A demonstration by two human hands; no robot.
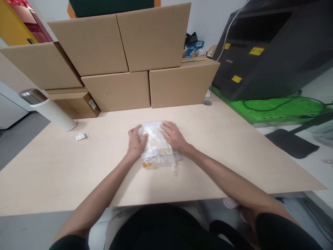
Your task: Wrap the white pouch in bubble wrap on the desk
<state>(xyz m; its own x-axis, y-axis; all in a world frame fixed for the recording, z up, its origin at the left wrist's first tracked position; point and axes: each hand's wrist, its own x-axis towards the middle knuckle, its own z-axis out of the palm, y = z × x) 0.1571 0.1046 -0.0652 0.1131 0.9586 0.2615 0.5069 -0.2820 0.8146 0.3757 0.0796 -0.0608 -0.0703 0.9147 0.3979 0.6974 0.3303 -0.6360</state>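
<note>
Pressing packet flat w/ spread fingers, we have left hand at 9 o'clock, right hand at 3, probably vs. sliding.

At the frame's centre, the left hand and right hand press flat on a clear plastic packet. It lies on the table, with cardboard boxes stacked behind.

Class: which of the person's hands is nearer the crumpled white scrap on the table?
Left. The left hand rests on the plastic packet's left edge, right of the scrap; the right hand lies on the packet's other side, further off.
</note>
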